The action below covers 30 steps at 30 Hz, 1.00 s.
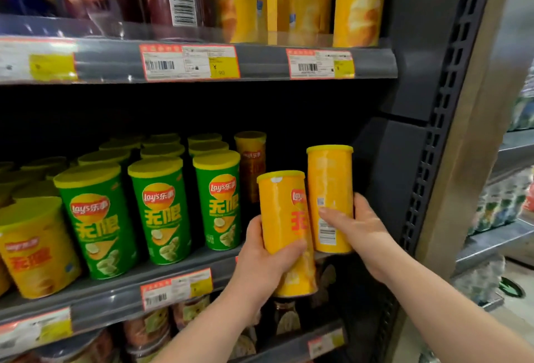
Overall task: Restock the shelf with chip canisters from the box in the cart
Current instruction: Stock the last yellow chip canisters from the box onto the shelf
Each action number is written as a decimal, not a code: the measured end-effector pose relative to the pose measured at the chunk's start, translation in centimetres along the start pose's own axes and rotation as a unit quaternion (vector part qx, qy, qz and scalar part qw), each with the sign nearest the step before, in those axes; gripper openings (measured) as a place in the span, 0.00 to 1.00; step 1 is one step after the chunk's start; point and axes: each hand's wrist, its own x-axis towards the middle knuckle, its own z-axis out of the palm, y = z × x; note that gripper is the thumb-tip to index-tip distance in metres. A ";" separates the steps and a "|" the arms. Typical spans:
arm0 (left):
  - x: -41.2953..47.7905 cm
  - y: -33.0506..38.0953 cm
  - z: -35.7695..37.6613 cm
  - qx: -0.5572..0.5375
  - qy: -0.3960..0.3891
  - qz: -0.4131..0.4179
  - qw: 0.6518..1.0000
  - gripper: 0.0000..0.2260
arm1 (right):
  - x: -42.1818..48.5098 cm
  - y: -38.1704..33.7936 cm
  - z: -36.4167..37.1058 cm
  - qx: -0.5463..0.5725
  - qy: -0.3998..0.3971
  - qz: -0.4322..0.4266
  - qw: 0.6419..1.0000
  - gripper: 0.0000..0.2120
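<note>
My left hand (264, 261) grips a yellow chip canister (281, 218), upright, in front of the middle shelf's (115, 293) front edge. My right hand (354, 225) holds a second yellow canister (329, 186) just to the right of it, with its base at the shelf's right end. The two canisters touch side by side. Behind them a darker yellow canister (250, 160) stands alone at the back of the shelf. The box and cart are out of view.
Rows of green canisters (157, 206) fill the middle shelf to the left, with a yellow one (34, 244) at far left. Tall yellow tubes (358, 1) stand on the upper shelf. The dark shelf upright (427, 160) rises at right. Jars sit on the shelf below.
</note>
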 end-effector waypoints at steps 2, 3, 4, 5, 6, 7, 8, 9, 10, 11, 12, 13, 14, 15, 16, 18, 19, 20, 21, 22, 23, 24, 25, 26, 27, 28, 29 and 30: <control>0.5 0.0 -0.2 -0.008 -0.012 0.011 1.000 0.30 | 1.8 -0.3 0.1 -0.005 -0.005 -0.016 1.000 0.29; 0.8 -0.1 -0.3 -0.011 -0.014 0.013 1.000 0.32 | 2.7 -0.5 0.2 -0.004 -0.010 -0.026 1.000 0.28; 1.0 -0.2 -0.4 -0.012 -0.011 0.014 1.000 0.34 | 3.6 -0.7 0.5 -0.002 -0.015 -0.033 0.999 0.27; 1.1 -0.2 -0.5 -0.013 -0.005 0.013 1.000 0.34 | 4.5 -0.8 0.7 0.001 -0.021 -0.039 0.999 0.27; 1.2 -0.2 -0.5 -0.014 0.002 0.013 1.000 0.35 | 5.4 -0.8 1.1 0.005 -0.023 -0.043 0.999 0.27; 1.2 -0.2 -0.4 -0.011 0.007 0.013 1.000 0.36 | 6.4 -0.7 1.4 0.005 -0.024 -0.046 0.999 0.27; 1.2 -0.1 -0.4 -0.005 0.014 0.013 1.000 0.36 | 7.4 -0.6 1.8 0.001 -0.024 -0.046 0.999 0.27; 1.2 -0.1 -0.4 0.000 0.020 0.012 1.000 0.36 | 8.3 -0.4 2.3 0.000 -0.024 -0.045 0.999 0.28; 1.2 0.0 -0.5 0.003 0.028 0.010 1.000 0.37 | 9.2 -0.3 2.6 0.006 -0.027 -0.043 0.999 0.29; 1.2 0.0 -0.6 0.002 0.038 0.008 0.999 0.36 | 10.0 -0.1 2.9 0.017 -0.031 -0.043 0.998 0.30; 1.2 0.1 -0.7 -0.002 0.048 0.007 0.999 0.36 | 10.8 0.1 3.3 0.029 -0.035 -0.044 0.998 0.32; 1.2 0.1 -0.8 -0.009 0.057 0.006 0.998 0.35 | 11.5 0.3 3.6 0.036 -0.036 -0.043 0.998 0.35; 1.2 0.1 -0.8 -0.015 0.065 0.005 0.998 0.35 | 12.1 0.4 3.9 0.039 -0.035 -0.036 0.998 0.37; 1.2 0.1 -0.8 -0.019 0.071 0.004 0.997 0.35 | 12.6 0.6 4.1 0.041 -0.036 -0.029 0.998 0.37; 1.1 0.1 -0.8 -0.019 0.076 0.006 0.997 0.35 | 13.1 0.9 4.2 0.042 -0.041 -0.024 0.998 0.36; 1.2 0.0 -0.7 -0.016 0.083 0.011 0.996 0.35 | 13.8 1.4 4.3 0.048 -0.067 -0.014 0.997 0.32; 1.2 -0.1 -0.6 -0.015 0.085 0.014 0.996 0.35 | 14.1 1.7 4.3 0.054 -0.083 -0.012 0.995 0.29; 1.2 -0.1 -0.6 -0.015 0.086 0.015 0.996 0.35 | 14.3 1.8 4.3 0.061 -0.098 -0.010 0.993 0.27; 1.1 -0.1 -0.5 -0.017 0.085 0.015 0.996 0.35 | 14.6 1.8 4.2 0.065 -0.107 -0.008 0.992 0.25; 1.1 -0.1 -0.5 -0.020 0.085 0.014 0.996 0.34 | 14.8 1.9 4.2 0.066 -0.113 -0.007 0.991 0.24; 1.1 0.0 -0.5 -0.024 0.084 0.013 0.996 0.34 | 15.1 2.0 4.2 0.062 -0.115 -0.006 0.991 0.24; 1.1 0.1 -0.5 -0.027 0.084 0.012 0.996 0.34 | 15.4 2.1 4.1 0.055 -0.114 -0.003 0.992 0.24; 1.1 0.2 -0.5 -0.028 0.083 0.010 0.996 0.34 | 15.6 2.3 4.2 0.044 -0.114 -0.001 0.992 0.26; 1.1 0.2 -0.5 -0.030 0.083 0.008 0.996 0.34 | 15.7 2.4 4.3 0.034 -0.116 0.002 0.993 0.27; 1.1 0.3 -0.5 -0.032 0.082 0.007 0.996 0.34 | 15.7 2.5 4.3 0.025 -0.120 0.006 0.992 0.28; 1.1 0.3 -0.4 -0.032 0.080 0.006 0.996 0.34 | 15.7 2.5 4.4 0.016 -0.123 0.010 0.992 0.29; 1.2 0.4 -0.3 -0.030 0.078 0.007 0.997 0.34 | 15.7 2.4 4.6 0.006 -0.120 0.012 0.993 0.32; 1.2 0.5 -0.2 -0.028 0.076 0.009 0.997 0.34 | 15.6 2.3 4.7 -0.006 -0.108 0.006 0.994 0.34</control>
